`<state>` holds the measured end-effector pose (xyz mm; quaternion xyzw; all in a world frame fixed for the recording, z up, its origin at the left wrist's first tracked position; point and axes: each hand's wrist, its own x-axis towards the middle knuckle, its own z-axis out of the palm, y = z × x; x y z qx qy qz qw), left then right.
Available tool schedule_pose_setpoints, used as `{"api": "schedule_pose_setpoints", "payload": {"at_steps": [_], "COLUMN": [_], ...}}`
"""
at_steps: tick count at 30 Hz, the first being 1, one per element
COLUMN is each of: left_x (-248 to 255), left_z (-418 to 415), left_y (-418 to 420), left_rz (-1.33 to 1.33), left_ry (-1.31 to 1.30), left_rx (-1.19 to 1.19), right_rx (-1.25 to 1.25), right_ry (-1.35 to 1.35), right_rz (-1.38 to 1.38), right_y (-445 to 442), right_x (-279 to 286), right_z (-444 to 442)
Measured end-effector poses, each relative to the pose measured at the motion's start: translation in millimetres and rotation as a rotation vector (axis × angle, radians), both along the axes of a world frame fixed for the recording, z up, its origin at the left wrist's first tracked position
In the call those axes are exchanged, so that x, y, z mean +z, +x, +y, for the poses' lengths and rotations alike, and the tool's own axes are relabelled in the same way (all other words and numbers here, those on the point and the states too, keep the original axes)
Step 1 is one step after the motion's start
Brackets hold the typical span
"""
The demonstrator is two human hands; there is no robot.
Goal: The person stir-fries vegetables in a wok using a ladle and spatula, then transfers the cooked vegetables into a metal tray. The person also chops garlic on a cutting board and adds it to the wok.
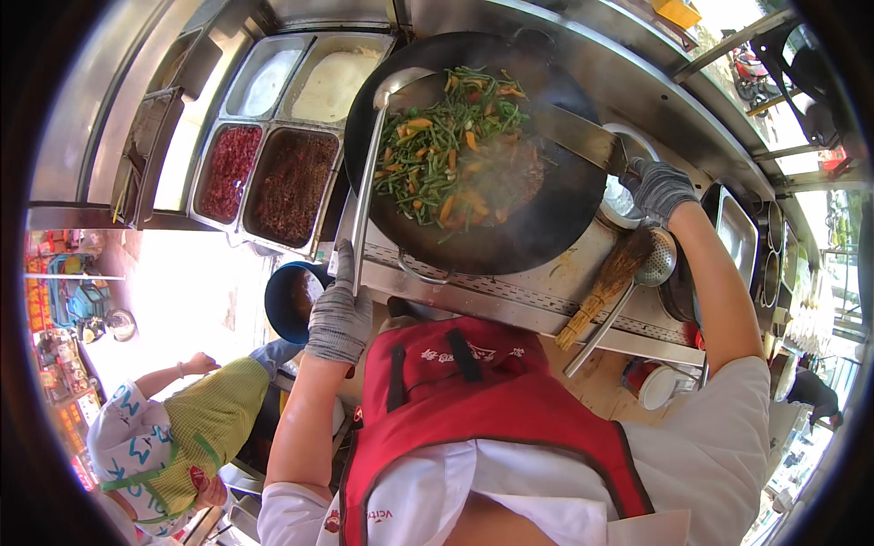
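Observation:
A large black wok (pixel 505 256) on the steel stove holds chopped green beans (pixel 423 184) with orange strips, and steam rises from it. In a grey knit glove, my left hand (pixel 341 321) grips the handle of a steel ladle (pixel 371 164), whose bowl rests over the wok's upper left side. My right hand (pixel 659 188), gloved the same way, is closed on the handle of a wide metal wok spatula (pixel 580 140). The spatula's blade reaches over the right part of the wok; steam blurs its front edge.
Steel pans (pixel 273 126) of sauces and red chopped ingredients stand left of the wok. A straw brush (pixel 601 293) and a perforated skimmer (pixel 655 256) lie at the right. A dark blue pot (pixel 276 300) is beside my left hand. A person in a yellow-green apron (pixel 218 409) is at lower left.

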<state>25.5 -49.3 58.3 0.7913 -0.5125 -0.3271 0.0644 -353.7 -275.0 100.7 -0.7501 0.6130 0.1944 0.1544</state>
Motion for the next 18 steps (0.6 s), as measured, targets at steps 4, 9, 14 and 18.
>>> {"api": "schedule_pose_setpoints", "payload": {"at_steps": [4,9,14,18], "left_x": [-45.7,-44.2,-27.9,-61.3], "left_z": [-46.8,-51.5,-59.9,-67.2], "left_y": [12.8,30.9,65.0,79.8], "left_rz": [0.049,0.017,0.159,0.256], "left_ry": [-0.287,-0.335,-0.116,-0.018], "left_rx": [-0.136,-0.279,-0.218,-0.355], "right_rx": [-0.025,0.192,-0.308,-0.384], "right_ry": [-0.103,-0.133,0.344,0.362], "right_rz": [-0.027,-0.017,0.0,-0.286], "right_y": [6.5,99.4,-6.4,51.9], "right_x": [-87.1,-48.5,13.2,-55.1], "right_z": [-35.4,-6.6,12.3,47.9]}}
